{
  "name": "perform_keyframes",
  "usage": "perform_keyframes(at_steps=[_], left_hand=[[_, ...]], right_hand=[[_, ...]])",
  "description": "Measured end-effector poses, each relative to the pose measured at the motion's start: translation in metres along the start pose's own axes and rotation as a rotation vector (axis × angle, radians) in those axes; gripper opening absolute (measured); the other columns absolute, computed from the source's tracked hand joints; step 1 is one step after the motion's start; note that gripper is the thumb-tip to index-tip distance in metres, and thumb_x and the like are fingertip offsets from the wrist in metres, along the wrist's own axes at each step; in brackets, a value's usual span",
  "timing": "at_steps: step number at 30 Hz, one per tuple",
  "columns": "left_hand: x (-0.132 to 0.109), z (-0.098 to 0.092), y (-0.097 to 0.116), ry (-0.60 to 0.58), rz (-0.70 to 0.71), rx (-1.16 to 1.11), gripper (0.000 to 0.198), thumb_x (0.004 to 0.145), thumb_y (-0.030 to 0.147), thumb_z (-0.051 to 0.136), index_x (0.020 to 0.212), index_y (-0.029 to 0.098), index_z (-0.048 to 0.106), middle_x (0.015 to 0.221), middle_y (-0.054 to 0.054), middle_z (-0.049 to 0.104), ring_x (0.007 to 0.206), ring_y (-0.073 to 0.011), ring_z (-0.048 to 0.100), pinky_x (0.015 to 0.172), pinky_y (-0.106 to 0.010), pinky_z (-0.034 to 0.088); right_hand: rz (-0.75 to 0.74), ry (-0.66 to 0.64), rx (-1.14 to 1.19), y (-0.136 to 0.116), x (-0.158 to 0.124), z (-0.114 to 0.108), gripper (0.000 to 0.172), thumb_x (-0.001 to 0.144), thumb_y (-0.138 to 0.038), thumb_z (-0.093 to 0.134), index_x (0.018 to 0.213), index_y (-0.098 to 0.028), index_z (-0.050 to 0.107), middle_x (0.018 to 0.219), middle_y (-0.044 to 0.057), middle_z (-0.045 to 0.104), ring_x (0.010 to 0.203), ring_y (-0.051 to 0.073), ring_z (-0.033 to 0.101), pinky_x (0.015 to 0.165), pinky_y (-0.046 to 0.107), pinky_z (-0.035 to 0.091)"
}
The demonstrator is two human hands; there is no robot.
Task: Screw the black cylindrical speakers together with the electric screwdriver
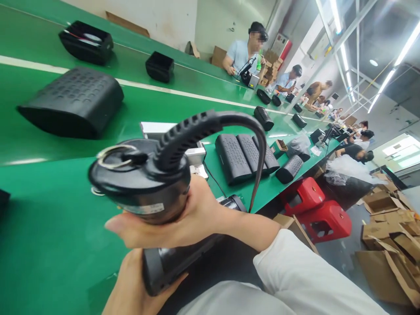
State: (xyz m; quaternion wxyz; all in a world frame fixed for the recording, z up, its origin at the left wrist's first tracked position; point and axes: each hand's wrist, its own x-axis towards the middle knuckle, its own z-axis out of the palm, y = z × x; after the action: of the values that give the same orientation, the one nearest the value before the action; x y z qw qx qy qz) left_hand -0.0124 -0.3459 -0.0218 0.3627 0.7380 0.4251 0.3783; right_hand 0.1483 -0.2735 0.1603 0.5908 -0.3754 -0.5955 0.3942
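My right hand [197, 218] is closed around the thick black body of an electric screwdriver [144, 179], held up over the green bench [49, 245]. The tool's top end faces me, with a metal hanging ring and a ribbed black cable [229, 120] that arches over to the right and drops down. Below it, my left hand [131, 284] grips a black plastic casing [170, 262] at the bench's near edge. The casing is partly hidden behind my right wrist.
Black ribbed casings [243, 155] lie in a row to the right, a larger one [75, 100] at left, and black boxes [87, 41] farther back. Several co-workers [244, 52] sit along the line. Red stools [315, 205] and cardboard boxes [387, 245] crowd the floor at right.
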Motion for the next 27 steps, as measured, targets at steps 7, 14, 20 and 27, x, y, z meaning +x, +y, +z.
perform_keyframes(at_steps=[7, 14, 20, 27], left_hand=[[0.0, 0.006, -0.001, 0.013, 0.004, -0.021, 0.088, 0.088, 0.05, 0.084, 0.163, 0.029, 0.044, 0.151, -0.018, 0.065, 0.14, -0.0497, 0.068, 0.113, -0.074, 0.062], [-0.001, 0.0, 0.009, -0.109, -0.04, 0.005, 0.098, 0.09, 0.035, 0.089, 0.169, 0.031, 0.032, 0.166, -0.02, 0.055, 0.155, -0.0455, 0.061, 0.122, -0.064, 0.059], [-0.001, -0.001, 0.013, -0.131, -0.041, 0.008, 0.102, 0.09, 0.033, 0.09, 0.171, 0.032, 0.028, 0.166, -0.02, 0.054, 0.155, -0.0453, 0.061, 0.122, -0.065, 0.06], [-0.002, -0.002, 0.016, -0.124, -0.05, 0.004, 0.101, 0.09, 0.034, 0.09, 0.171, 0.033, 0.028, 0.166, -0.019, 0.055, 0.157, -0.045, 0.059, 0.122, -0.064, 0.059]], right_hand=[[0.133, -0.072, 0.061, -0.011, 0.002, -0.016, 0.031, 0.069, -0.031, 0.092, 0.071, -0.026, 0.061, 0.059, -0.007, 0.055, 0.051, 0.01, 0.048, 0.046, 0.027, 0.046], [-0.27, 0.053, 0.143, -0.054, 0.02, -0.048, 0.028, 0.095, -0.023, 0.088, 0.111, -0.029, 0.067, 0.06, -0.013, 0.052, 0.037, 0.009, 0.043, 0.038, 0.025, 0.04], [-0.382, 0.384, -0.202, -0.045, 0.064, -0.06, 0.06, 0.081, -0.071, 0.091, 0.093, -0.037, 0.044, 0.054, -0.014, 0.033, 0.041, 0.015, 0.029, 0.045, 0.038, 0.035], [-0.41, 0.31, -0.234, -0.008, 0.08, -0.065, 0.05, 0.091, -0.071, 0.081, 0.106, -0.037, 0.047, 0.06, -0.014, 0.042, 0.043, 0.014, 0.033, 0.05, 0.036, 0.034]])
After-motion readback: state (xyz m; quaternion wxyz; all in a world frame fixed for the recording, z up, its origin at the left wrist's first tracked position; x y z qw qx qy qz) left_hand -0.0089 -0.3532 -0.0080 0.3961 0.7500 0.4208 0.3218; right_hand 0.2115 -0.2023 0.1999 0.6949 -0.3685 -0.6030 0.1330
